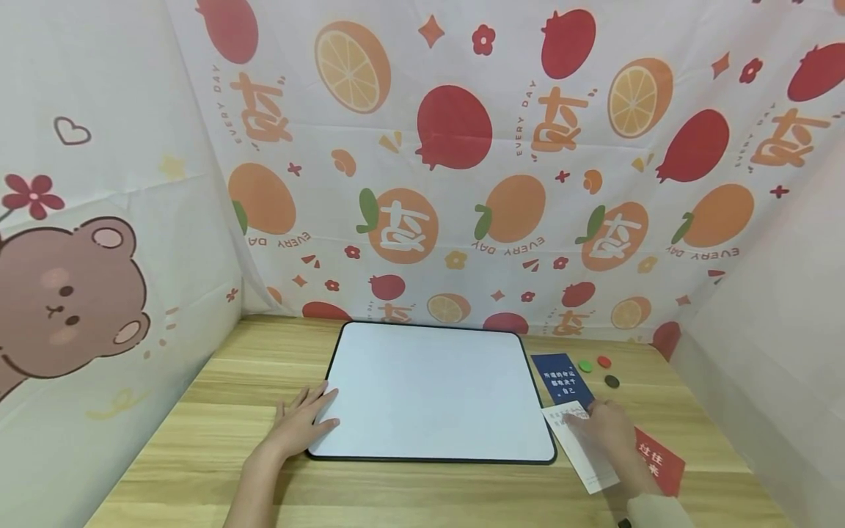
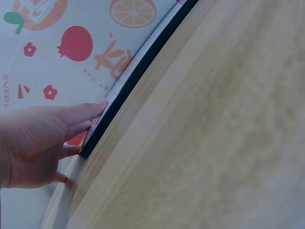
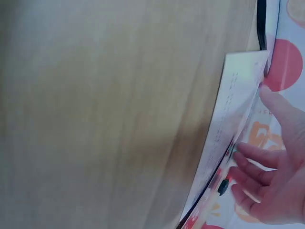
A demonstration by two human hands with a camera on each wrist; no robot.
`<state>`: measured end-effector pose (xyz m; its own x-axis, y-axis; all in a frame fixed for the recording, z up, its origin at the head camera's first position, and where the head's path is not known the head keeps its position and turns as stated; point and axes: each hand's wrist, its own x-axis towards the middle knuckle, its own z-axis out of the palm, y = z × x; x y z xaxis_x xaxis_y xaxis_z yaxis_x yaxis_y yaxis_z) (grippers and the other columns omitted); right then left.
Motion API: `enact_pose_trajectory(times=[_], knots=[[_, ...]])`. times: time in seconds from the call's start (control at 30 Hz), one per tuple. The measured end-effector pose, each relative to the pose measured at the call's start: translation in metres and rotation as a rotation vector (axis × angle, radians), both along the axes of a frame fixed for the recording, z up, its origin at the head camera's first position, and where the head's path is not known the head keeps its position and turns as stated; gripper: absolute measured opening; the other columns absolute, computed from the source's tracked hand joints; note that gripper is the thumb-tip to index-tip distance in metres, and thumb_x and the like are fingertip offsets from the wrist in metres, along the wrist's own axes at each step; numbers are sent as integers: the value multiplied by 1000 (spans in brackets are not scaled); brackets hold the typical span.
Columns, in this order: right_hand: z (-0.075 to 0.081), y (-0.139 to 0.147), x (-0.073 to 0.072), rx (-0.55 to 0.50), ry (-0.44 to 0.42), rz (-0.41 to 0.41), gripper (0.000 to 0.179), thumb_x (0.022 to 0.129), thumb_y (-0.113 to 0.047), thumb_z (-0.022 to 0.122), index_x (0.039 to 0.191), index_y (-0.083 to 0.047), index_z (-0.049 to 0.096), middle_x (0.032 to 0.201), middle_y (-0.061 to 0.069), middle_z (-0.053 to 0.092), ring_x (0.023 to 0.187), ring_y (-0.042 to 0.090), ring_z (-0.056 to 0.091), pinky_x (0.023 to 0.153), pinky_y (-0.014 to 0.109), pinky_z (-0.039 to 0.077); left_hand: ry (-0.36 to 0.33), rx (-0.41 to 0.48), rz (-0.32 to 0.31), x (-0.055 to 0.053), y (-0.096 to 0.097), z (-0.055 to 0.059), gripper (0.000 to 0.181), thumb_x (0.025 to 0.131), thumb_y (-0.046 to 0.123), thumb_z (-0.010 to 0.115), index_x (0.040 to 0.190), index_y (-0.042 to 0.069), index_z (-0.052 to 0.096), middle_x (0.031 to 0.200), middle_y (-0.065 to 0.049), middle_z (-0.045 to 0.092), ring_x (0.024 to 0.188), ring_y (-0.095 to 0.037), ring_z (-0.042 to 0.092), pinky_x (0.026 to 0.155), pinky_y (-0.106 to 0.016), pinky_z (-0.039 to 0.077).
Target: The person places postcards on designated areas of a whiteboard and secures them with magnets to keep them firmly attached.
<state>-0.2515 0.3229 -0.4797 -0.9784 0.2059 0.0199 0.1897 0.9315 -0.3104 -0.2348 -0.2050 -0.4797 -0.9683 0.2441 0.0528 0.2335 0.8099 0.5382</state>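
A white board with a black frame (image 1: 432, 392) lies flat on the wooden table. My left hand (image 1: 297, 425) rests at its left edge, fingers spread, some over the white surface; the left wrist view shows the hand (image 2: 40, 143) at the black rim near a corner. My right hand (image 1: 609, 429) is over the cards at the board's right. Its thumb touches a white card (image 1: 587, 458) with small print, and its fingers reach the lower end of a dark blue card (image 1: 557, 372). In the right wrist view, the fingers (image 3: 255, 155) are spread and loosely bent.
A red card (image 1: 662, 462) with white characters lies partly under my right forearm. Behind the blue card are three small discs: green (image 1: 585, 365), red (image 1: 604, 361) and black (image 1: 612, 381). A fruit-print cloth (image 1: 455, 220) hangs behind the table; a bear-print cloth (image 1: 72, 293) hangs left.
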Motion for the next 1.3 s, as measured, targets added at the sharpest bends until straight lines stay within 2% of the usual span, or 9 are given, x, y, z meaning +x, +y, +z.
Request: enact_pose_trajectory(times=[0.07,0.27,0.37,0.57,0.83,0.97,1.17,1.3], knots=[[-1,-1,0,60,-15,12,66,74,-49,71,94,14,60,80,18,55,73,29,51,64,45,45,-1,-1,0,0,0,0,53,88,25,61,133,0,46,142,-24,29,128,-52,16,90,-74,-1],[1,-5,2,20,-19,-1,61,74,-42,73,89,16,58,79,19,52,73,31,49,64,47,44,0,-1,0,0,0,1,54,88,25,61,133,0,46,142,-24,29,128,-52,16,90,-74,-2],[1,-7,1,14,-30,-40,63,74,-39,74,93,19,56,82,23,51,75,33,49,65,48,45,4,5,-7,0,1,1,54,88,27,60,133,0,46,142,-24,29,127,-52,16,90,-74,-1],[-1,-7,2,79,-67,-123,76,75,-45,71,105,22,49,86,28,50,81,39,49,72,52,42,3,-1,-12,0,2,1,54,89,27,60,134,0,45,143,-24,28,128,-51,16,90,-74,-1],[-2,-6,2,40,-53,-126,75,76,-41,72,105,24,47,82,26,49,78,37,48,68,48,43,-1,2,-13,0,2,3,55,89,31,60,133,1,46,142,-24,29,128,-51,16,90,-74,1],[-2,-3,1,-1,-41,-127,65,77,-36,72,99,21,50,76,22,51,69,31,49,59,40,43,-3,7,-9,0,1,2,55,89,28,60,134,1,46,143,-24,28,128,-51,15,90,-74,-1],[3,4,2,-49,-33,-83,38,80,-26,69,81,11,59,63,9,53,57,22,48,50,32,38,3,7,-6,0,0,1,53,89,25,60,134,0,45,143,-24,28,129,-51,14,91,-74,-2],[6,8,1,-74,-20,-49,33,81,-20,67,85,13,61,68,13,58,60,22,52,51,33,42,0,11,-6,-1,0,0,53,89,25,60,134,0,45,143,-24,28,129,-51,14,90,-74,-2]])
